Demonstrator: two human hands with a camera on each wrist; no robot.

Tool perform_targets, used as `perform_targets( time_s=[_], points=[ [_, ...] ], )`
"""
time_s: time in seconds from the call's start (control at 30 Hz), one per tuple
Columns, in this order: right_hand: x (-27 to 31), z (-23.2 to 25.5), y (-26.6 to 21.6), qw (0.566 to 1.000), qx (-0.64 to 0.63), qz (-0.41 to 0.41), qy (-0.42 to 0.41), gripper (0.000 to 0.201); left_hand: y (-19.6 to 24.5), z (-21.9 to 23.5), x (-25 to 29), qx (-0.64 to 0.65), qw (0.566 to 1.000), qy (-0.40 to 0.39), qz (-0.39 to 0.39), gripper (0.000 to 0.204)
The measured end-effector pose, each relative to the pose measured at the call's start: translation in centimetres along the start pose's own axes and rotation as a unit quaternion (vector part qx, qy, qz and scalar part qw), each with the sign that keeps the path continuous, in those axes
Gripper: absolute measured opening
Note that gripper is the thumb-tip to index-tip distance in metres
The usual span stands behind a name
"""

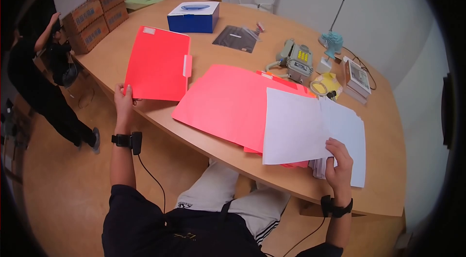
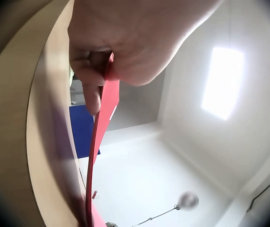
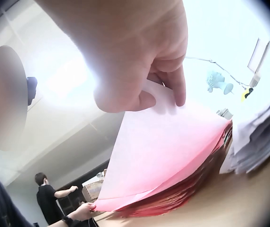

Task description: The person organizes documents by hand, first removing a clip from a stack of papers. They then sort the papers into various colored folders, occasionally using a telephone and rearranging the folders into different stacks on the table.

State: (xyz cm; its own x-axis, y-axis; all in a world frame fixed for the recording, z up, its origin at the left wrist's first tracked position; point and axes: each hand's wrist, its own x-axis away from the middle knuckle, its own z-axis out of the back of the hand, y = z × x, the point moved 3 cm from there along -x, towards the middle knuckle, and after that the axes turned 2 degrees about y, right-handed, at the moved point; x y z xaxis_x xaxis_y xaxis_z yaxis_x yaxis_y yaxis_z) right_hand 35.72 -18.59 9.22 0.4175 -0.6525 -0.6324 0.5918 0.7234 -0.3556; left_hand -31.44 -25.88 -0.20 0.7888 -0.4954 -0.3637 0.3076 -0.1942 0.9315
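Observation:
My left hand [image 1: 124, 103] grips a red file folder [image 1: 158, 65] by its near left corner, thumb on the front. The folder is tilted up over the table's edge; a pale tab [image 1: 188, 66] sticks out on its right side. In the left wrist view the folder [image 2: 107, 97] shows edge-on between thumb and fingers. My right hand [image 1: 339, 164] pinches a white sheet of paper [image 1: 293, 123] at its lower right. The sheet overlaps a pile of pinkish-red folders [image 1: 221, 101]. Beside it lies a stack of white papers [image 1: 352, 143], partly covered by the sheet and hand.
A blue-and-white box [image 1: 193, 18], a dark flat sleeve [image 1: 236, 37], a telephone [image 1: 297, 60], a small blue bust [image 1: 332, 43] and some books [image 1: 357, 80] stand or lie farther back. Cardboard boxes [image 1: 92, 21] are stacked at the far left, near two people.

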Motion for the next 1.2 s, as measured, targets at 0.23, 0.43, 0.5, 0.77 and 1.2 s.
perform_targets(
  time_s=[0.23, 0.43, 0.5, 0.77, 1.2],
  points=[
    [1.0, 3.5, 2.2, 0.996, 0.067, 0.006, 0.063, 0.032, 3.1, 2.2, 1.0, 0.157, 0.985, 0.054, -0.044, 0.015],
    [3.0, 7.7, 5.4, 0.986, 0.113, -0.030, 0.115, 0.031, 3.7, -1.5, 4.4, 0.256, 0.965, -0.054, 0.021, 0.017],
    [4.4, 8.7, 7.3, 0.986, 0.108, -0.059, 0.112, 0.031, 3.5, -3.6, 6.0, 0.264, 0.959, -0.093, 0.046, 0.018],
    [9.5, 10.1, 12.5, 0.983, 0.079, -0.139, 0.086, 0.030, 2.9, -10.8, 11.9, 0.295, 0.917, -0.216, 0.158, 0.027],
    [5.8, 7.9, 5.3, 0.982, 0.038, -0.182, 0.046, 0.028, 10.2, -16.9, 21.7, 0.297, 0.848, -0.357, 0.256, 0.030]
  ],
)
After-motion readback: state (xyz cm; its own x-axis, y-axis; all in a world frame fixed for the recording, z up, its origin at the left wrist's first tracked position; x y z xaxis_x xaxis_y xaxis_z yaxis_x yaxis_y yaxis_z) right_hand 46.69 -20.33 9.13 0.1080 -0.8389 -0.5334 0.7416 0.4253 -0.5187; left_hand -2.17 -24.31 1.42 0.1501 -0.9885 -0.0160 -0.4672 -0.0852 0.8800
